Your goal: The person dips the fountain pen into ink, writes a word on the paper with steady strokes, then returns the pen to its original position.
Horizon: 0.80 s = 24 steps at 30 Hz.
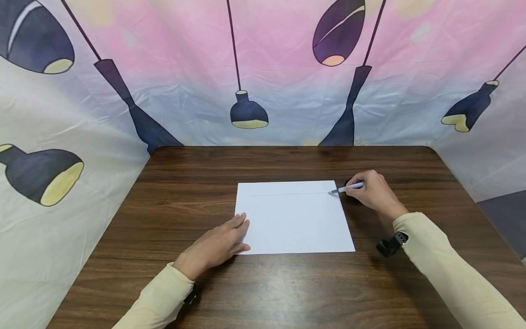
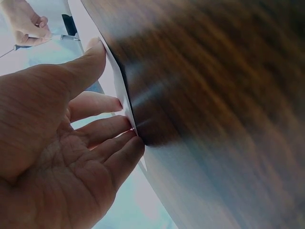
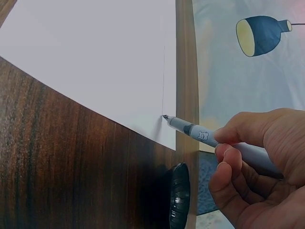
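A white sheet of paper point(image 1: 293, 224) lies on the brown wooden table, with one thin line point(image 1: 287, 194) running across near its far edge. My right hand point(image 1: 374, 192) pinches a pale pen point(image 3: 205, 136) with a small cartoon print on its barrel. The pen's tip touches the paper at the line's right end, close to the right edge. My left hand point(image 1: 218, 244) rests on the sheet's near left corner, fingers spread and fairly straight. From the left wrist view, those fingertips point(image 2: 126, 125) lie along the paper's edge.
A glossy black ribbed object point(image 3: 179, 195) sits on the table just right of the paper, mostly hidden behind my right hand in the head view. Past the table's far edge point(image 1: 255, 146) hangs a cloth point(image 1: 197, 68) printed with lamps.
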Each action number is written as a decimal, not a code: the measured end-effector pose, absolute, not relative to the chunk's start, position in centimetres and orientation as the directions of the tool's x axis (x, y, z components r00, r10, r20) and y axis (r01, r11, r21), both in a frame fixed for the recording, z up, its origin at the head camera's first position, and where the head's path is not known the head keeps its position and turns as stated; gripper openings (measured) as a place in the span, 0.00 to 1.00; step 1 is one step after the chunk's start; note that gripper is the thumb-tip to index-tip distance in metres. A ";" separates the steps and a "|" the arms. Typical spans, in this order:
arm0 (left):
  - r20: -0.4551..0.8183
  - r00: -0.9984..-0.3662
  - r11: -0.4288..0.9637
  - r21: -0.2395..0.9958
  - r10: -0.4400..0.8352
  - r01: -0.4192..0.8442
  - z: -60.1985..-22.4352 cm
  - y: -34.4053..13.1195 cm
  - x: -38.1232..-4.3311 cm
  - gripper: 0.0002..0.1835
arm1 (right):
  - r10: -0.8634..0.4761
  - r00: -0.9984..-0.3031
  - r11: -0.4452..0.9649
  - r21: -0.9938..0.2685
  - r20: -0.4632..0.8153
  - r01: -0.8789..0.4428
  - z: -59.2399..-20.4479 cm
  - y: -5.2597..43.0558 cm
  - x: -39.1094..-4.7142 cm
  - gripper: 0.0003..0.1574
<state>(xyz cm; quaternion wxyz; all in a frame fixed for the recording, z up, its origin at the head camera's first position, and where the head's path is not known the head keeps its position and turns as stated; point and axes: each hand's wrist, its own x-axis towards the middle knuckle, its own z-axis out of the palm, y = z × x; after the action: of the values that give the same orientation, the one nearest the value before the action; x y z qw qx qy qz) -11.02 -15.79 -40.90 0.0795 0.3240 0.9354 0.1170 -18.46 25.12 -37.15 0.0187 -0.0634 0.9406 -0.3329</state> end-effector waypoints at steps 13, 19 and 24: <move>-0.060 -0.772 0.756 0.264 0.632 0.599 -41.0 -15.7 -11.1 0.33 | -0.132 -0.991 0.772 -0.627 0.002 -0.104 -37.2 25.3 -18.4 0.10; -0.065 -0.774 0.757 0.270 0.630 0.594 -40.9 -15.7 -11.0 0.33 | -0.128 -0.992 0.773 -0.627 -0.006 -0.096 -37.1 25.3 -18.4 0.10; -0.064 -0.773 0.756 0.272 0.631 0.595 -40.9 -15.7 -11.0 0.33 | -0.132 -0.991 0.762 -0.636 0.033 -0.123 -37.4 25.3 -18.4 0.10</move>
<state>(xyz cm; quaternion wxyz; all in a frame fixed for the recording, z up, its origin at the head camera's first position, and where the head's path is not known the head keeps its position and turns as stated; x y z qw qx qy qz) -10.97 -15.74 -40.90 0.0759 0.3283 0.9340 0.1188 -18.42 25.31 -37.37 0.0069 -0.0679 0.9386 -0.3383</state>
